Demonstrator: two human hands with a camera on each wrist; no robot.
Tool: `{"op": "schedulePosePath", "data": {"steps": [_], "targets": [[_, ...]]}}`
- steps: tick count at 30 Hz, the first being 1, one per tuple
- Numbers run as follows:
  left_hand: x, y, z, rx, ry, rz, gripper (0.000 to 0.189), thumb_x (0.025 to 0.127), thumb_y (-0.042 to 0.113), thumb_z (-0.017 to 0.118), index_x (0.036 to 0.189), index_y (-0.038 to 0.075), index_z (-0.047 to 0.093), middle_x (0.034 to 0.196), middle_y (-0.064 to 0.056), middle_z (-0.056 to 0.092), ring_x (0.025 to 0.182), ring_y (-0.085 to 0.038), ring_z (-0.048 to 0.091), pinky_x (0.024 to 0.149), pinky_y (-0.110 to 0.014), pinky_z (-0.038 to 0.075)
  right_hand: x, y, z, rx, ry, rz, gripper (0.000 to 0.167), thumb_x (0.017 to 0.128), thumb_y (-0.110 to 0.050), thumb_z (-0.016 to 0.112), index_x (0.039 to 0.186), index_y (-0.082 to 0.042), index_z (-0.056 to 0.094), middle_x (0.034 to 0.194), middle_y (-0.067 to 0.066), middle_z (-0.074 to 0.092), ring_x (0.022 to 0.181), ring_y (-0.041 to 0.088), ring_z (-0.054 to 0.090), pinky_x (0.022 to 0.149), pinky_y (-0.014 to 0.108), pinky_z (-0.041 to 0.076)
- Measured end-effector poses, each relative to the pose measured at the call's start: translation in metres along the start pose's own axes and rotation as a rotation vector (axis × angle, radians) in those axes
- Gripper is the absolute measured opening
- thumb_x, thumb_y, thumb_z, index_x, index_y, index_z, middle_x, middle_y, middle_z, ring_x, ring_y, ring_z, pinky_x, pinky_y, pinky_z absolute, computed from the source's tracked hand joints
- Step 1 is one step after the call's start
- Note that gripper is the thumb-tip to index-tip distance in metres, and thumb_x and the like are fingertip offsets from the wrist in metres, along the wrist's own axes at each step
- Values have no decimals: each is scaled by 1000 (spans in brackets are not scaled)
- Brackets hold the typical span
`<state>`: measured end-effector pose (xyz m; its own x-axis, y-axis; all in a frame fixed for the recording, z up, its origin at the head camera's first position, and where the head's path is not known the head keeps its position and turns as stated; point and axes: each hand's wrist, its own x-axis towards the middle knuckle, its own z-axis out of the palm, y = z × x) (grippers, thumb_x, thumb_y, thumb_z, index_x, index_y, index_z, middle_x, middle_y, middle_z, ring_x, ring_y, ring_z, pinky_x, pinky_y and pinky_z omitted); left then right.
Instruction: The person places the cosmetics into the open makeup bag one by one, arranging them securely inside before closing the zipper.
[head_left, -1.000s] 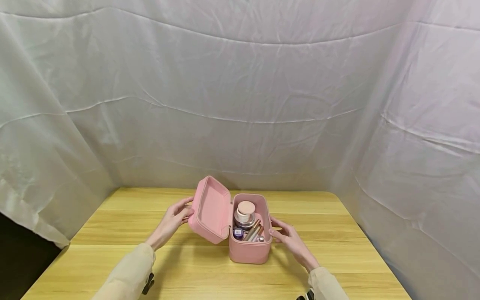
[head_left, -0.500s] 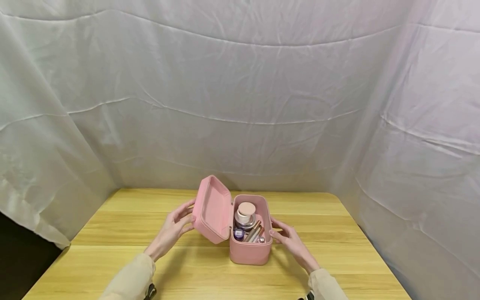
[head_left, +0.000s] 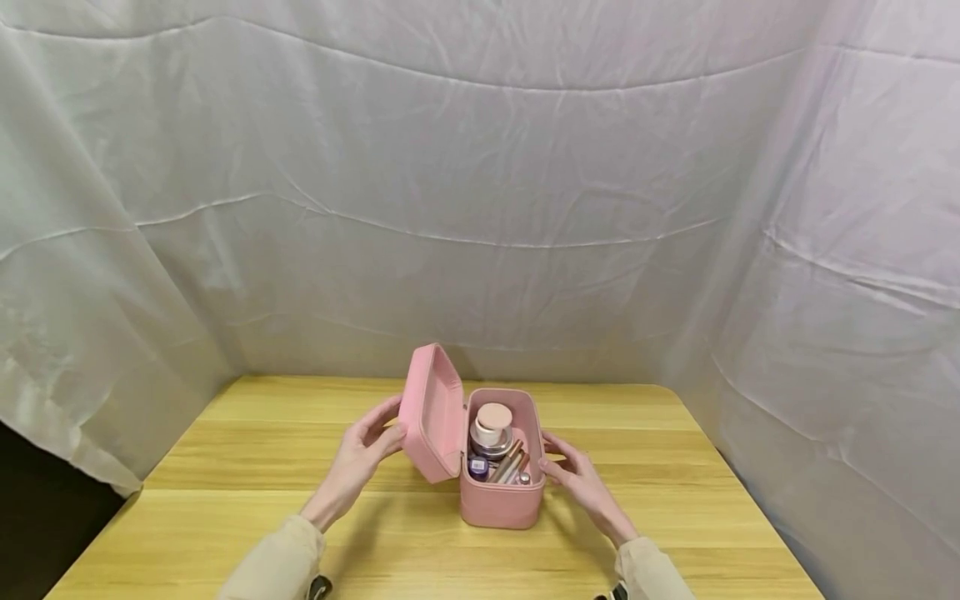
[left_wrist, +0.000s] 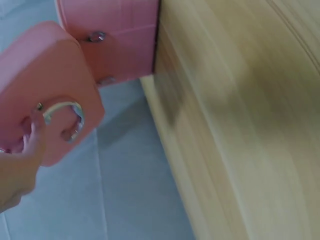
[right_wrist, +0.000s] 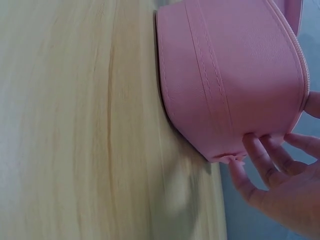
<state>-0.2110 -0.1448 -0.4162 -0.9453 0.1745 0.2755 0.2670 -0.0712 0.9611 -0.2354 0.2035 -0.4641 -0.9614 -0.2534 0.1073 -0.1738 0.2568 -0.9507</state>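
The left hand [head_left: 358,454] gripped the tilted lid [head_left: 442,415]; the right hand [head_left: 582,483] held the case [head_left: 501,507], upright on the table [head_left: 637,417] at lower centre. Lid adjustment appeared in hand; the next move likely called for bracing the case.

Yellow wood-grain table [head_left: 660,483]; creased pale cloth [head_left: 480,167] behind, at both sides; dark patch [head_left: 45,517] lower left.
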Motion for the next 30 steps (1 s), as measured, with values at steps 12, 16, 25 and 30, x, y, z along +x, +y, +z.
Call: {"op": "schedulePosePath", "data": {"steps": [12,16,25,30], "targets": [[5,10,24,93,112,-29,51,99,13,63,147,4,49,152,-17,50,119,-9,62,97,-13,50,-2,-14,19,-52,263,-58,51,97,-9,62,144,4,49,145,25,53,130,38,51,102,33,46],[7,12,31,109,140,-24,49,98,15,65,144,6,53,150,-14,54,125,-23,60,97,-13,50,1,-23,25,-36,306,-96,46,97,-10,63,140,2,55,142,22,57,127,35,53,101,28,47],[13,11,45,72,77,-15,46,99,16,64,143,5,55,144,-15,59,131,-26,58,101,-14,48,0,-42,35,61,250,-150,43,100,-12,58,139,7,54,137,30,59,110,12,63,93,16,49],[17,8,49,38,-44,2,46,102,16,58,145,1,50,150,-17,53,142,-33,48,106,-11,44,-1,-50,38,82,239,-162,43,102,-14,55,141,5,53,133,28,63,112,6,63,98,13,46]]}}
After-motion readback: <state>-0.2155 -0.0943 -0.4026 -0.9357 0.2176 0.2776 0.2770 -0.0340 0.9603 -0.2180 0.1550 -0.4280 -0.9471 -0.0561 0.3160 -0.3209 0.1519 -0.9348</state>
